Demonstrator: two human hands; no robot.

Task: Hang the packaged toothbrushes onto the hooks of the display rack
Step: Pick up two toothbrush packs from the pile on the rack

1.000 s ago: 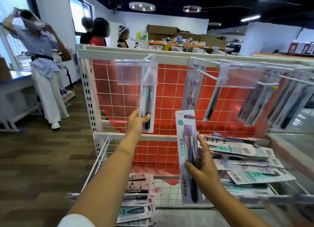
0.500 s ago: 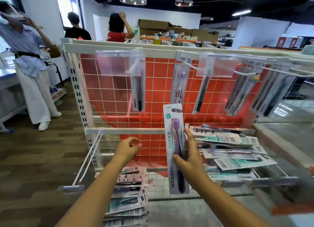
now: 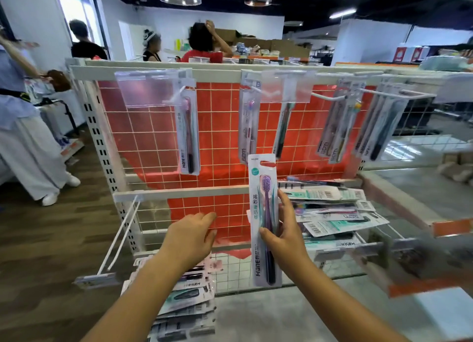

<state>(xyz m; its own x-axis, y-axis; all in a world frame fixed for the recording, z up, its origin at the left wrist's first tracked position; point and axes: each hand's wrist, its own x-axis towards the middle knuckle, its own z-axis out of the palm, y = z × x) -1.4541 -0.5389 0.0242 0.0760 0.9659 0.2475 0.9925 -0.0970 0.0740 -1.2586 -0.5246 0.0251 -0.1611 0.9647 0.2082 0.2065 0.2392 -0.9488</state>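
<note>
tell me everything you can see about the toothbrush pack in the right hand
The pack is a long, narrow white card under a clear plastic blister, with a hang slot cut in its top. Inside is one toothbrush with a purple head and a handle that darkens to black at the bottom. "Hane" runs along the lower left edge, with a teal round badge near the top. It is held upright, slightly tilted, in front of the rack's lower rail. The right hand pinches its middle, thumb on the front. Nothing else touches it; it is not on a hook.

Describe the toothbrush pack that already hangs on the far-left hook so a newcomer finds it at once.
Start at the white display rack with its red tiled backing. Under the top rail's leftmost clear label holder hangs one toothbrush pack. It hangs alone; packs farther right hang on other hooks.
</note>
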